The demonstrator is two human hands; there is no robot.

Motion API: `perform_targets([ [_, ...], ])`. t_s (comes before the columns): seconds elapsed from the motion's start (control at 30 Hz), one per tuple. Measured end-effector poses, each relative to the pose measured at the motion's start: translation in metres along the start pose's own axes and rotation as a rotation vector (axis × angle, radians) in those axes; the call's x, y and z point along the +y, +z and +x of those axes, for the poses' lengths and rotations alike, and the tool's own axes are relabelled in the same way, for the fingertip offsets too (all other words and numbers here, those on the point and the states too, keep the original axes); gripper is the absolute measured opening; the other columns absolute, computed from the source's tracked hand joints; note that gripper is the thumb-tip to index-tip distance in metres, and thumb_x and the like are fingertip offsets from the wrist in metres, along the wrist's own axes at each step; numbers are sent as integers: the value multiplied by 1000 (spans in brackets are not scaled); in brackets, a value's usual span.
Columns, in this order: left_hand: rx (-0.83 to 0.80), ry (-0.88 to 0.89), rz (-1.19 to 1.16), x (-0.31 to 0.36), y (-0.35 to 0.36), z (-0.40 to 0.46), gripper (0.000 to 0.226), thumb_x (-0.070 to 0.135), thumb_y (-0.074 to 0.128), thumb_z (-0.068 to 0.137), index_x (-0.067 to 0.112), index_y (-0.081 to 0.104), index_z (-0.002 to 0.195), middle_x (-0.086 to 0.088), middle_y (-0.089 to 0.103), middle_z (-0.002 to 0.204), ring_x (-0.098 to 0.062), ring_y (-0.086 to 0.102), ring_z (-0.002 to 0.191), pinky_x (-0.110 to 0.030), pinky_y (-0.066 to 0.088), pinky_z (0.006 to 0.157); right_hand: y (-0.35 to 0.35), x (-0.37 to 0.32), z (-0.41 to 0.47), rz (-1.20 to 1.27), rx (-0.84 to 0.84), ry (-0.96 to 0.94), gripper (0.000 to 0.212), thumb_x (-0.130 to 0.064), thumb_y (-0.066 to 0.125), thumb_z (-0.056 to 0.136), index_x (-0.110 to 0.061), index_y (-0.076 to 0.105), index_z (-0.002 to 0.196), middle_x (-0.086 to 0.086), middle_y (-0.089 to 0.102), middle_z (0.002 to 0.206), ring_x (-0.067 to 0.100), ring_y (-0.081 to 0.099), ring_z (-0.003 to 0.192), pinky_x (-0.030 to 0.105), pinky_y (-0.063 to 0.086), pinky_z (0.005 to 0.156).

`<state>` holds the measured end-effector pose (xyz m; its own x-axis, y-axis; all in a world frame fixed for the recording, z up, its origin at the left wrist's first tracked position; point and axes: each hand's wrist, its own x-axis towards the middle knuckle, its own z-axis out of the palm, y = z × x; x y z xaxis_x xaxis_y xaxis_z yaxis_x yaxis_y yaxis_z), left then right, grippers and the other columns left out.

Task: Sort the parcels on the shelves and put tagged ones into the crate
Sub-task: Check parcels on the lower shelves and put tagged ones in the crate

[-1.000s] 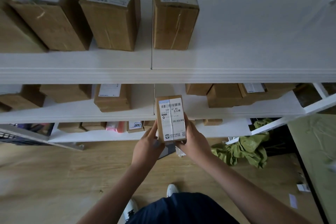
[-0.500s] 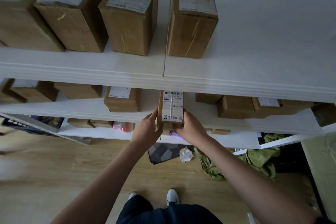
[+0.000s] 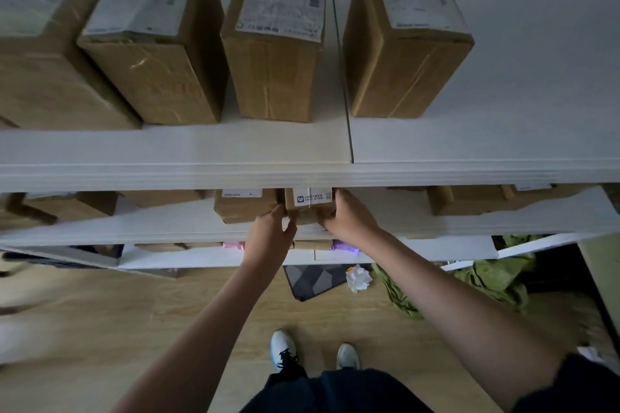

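Holding a small brown cardboard box (image 3: pixel 310 208) on the middle white shelf (image 3: pixel 167 228), the left hand (image 3: pixel 273 228) and right hand (image 3: pixel 349 214) curl their fingers around its flat sides.

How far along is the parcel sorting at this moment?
Done: four labelled boxes stand in a row on the top shelf. In hand: the left hand and right hand hold a small labelled parcel at the middle shelf, beside another box. Left: more parcels lie on the middle shelf, and no crate is in view, so crating cannot be judged.
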<state>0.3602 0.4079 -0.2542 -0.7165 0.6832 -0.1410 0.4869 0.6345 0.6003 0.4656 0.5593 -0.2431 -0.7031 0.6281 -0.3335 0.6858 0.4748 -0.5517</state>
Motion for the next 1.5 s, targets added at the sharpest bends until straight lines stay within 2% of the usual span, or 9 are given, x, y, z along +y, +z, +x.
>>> perform_targets([
  [0.17,66,-32,-7,-8,-1,3,21,21,64,92,14,73,110,-3,75,86,-19,66,61,-31,55,57,3,-5,3,-13,8,-11,40,-44,69,83,-18,52,108,0,62,101,23,63,90,39,55,78],
  [0.37,52,-108,98,0,14,-35,29,26,59,96,13,70,119,0,75,107,-17,70,92,-26,51,74,-9,34,-23,4,-36,-100,73,-38,66,91,-23,30,152,-6,52,134,17,62,95,35,52,81],
  [0.6,7,-51,84,57,71,-51,24,25,59,93,18,71,113,0,75,100,-12,69,78,-23,51,67,-56,124,-52,-58,9,-19,71,-39,59,95,-19,26,155,2,51,142,22,62,106,38,53,87],
  [0.77,-11,76,120,107,104,-33,39,28,62,93,16,62,129,-3,69,120,-21,69,97,-35,58,82,-90,160,-50,-251,-2,-1,81,-37,59,97,-6,16,158,19,44,148,34,60,117,39,53,85],
  [0.9,-55,83,193,129,113,-11,49,31,63,91,16,54,137,-6,64,126,-26,66,103,-38,56,83,-107,169,-43,-305,55,-2,84,-34,61,95,0,14,157,18,60,129,32,66,100,32,42,65],
  [1.07,-110,77,237,137,114,12,57,33,65,89,15,48,141,-9,60,131,-30,63,109,-41,56,85,-113,168,-33,-223,50,60,88,-31,65,95,3,11,156,20,55,135,32,65,102,32,45,69],
  [1.3,-215,105,199,161,114,58,47,30,61,94,6,52,133,-20,62,121,-38,59,107,-40,50,88,-122,160,-3,-114,47,164,33,-39,63,94,-9,53,103,6,57,95,31,63,101,30,40,70],
  [1.4,-222,150,71,171,114,66,31,22,59,95,7,60,123,-17,64,113,-33,59,104,-35,47,87,-124,156,-1,-55,92,130,35,-37,62,95,-8,60,114,8,67,113,30,62,109,29,40,77],
  [1.5,-174,171,15,171,116,60,32,22,62,93,7,60,121,-17,66,110,-35,61,101,-41,50,88,-127,154,-5,12,139,136,28,-33,63,93,-8,62,103,8,69,102,29,64,96,30,45,74],
])
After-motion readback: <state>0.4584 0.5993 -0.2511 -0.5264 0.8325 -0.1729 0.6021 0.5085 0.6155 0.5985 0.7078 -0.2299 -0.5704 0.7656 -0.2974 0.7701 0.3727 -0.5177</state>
